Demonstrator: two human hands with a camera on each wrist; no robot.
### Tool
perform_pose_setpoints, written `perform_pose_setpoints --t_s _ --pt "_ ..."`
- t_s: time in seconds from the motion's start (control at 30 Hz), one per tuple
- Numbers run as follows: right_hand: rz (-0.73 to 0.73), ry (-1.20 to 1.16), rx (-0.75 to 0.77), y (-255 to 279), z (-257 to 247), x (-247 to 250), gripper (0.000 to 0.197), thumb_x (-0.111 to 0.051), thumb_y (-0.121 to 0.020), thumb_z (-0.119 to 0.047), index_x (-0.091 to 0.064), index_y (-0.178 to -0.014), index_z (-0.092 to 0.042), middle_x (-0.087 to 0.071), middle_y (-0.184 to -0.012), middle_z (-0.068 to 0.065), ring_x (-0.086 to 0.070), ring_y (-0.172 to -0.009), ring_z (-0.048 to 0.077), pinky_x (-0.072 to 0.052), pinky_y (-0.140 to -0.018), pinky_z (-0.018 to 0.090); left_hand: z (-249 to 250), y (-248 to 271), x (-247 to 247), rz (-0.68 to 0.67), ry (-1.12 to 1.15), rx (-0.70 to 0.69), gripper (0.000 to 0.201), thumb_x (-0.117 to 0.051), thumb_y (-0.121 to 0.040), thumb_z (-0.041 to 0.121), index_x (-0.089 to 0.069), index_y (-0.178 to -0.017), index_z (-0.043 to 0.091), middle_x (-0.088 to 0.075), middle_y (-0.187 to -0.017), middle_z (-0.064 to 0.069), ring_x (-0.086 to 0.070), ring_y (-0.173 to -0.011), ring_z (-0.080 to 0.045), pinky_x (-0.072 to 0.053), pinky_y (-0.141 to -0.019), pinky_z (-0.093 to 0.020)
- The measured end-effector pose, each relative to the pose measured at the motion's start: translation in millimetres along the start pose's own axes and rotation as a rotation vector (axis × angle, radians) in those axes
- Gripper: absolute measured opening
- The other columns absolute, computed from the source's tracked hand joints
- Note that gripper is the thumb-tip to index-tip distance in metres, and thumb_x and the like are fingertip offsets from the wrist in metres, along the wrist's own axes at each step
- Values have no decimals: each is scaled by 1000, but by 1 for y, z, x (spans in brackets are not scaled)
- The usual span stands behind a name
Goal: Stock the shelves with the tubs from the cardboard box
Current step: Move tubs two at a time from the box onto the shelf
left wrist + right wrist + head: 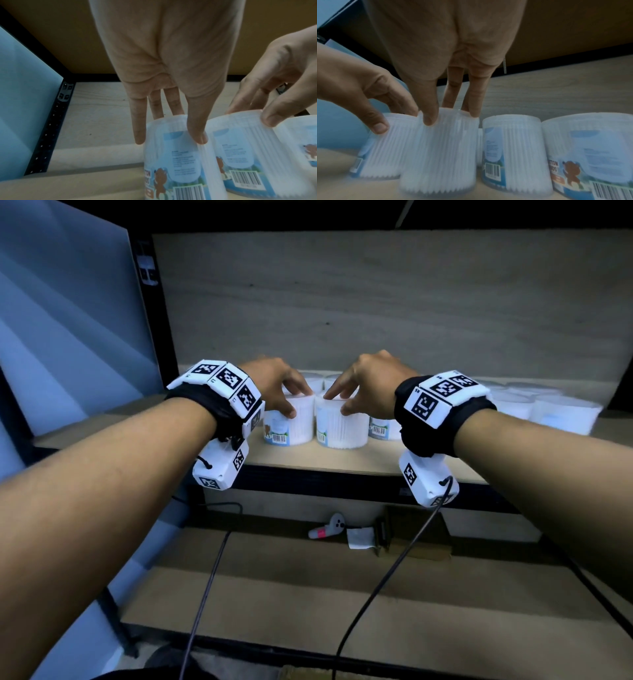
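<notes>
Two clear tubs of cotton buds with bear labels stand side by side near the front of the upper shelf (308,458). My left hand (298,402) grips the left tub (291,428) from above, thumb on its near side. In the left wrist view the left hand (169,135) has its fingers down over the rim of this tub (171,162). My right hand (337,404) grips the right tub (340,428) the same way. The right wrist view shows the right hand (452,117) with thumb and fingers round the top of that tub (440,155).
More tubs (548,409) fill the shelf behind and to the right; the nearest neighbour (510,148) stands close to my right hand. A black upright (49,128) and blue wall bound the left. The lower shelf holds a white controller (327,527) and paper. Two cables hang from my wrists.
</notes>
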State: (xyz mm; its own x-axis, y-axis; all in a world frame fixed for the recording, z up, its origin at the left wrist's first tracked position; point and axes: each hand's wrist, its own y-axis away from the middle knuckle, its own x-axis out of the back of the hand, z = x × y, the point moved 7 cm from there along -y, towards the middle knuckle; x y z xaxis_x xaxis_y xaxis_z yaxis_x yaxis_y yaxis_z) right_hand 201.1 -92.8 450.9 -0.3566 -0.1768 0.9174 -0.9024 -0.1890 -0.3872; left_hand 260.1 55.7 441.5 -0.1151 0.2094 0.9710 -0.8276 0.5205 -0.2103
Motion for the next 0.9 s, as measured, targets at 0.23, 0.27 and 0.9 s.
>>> perform_pose_setpoints --t_s 0.23,0.27,0.9 --pt "-27 -2 24 -23 9 -7 39 -82 -77 -18 -75 -109 -38 -71 -93 -9 -60 -85 9 -43 -77 21 -9 -20 -5 19 29 -23 52 -79 -79 16 -65 -127 31 -67 -123 9 -56 -98 -7 -40 -91 -21" --pt "-26 -8 24 -26 10 -8 39 -82 -76 -18 -75 -109 -38 -72 -95 -9 -61 -85 9 -44 -78 21 -10 -24 -6 22 30 -24 52 -79 -79 16 -65 -127 31 -68 -123 9 -56 -98 -7 -41 -91 -22" --pt "-2 71 -14 -32 13 -27 55 -54 -85 -1 -65 -123 -39 -66 -125 1 -64 -110 28 -54 -92 39 -24 -32 -33 85 3 -18 66 -72 -85 21 -46 -145 28 -47 -146 -4 -44 -134 -22 -32 -112 -30"
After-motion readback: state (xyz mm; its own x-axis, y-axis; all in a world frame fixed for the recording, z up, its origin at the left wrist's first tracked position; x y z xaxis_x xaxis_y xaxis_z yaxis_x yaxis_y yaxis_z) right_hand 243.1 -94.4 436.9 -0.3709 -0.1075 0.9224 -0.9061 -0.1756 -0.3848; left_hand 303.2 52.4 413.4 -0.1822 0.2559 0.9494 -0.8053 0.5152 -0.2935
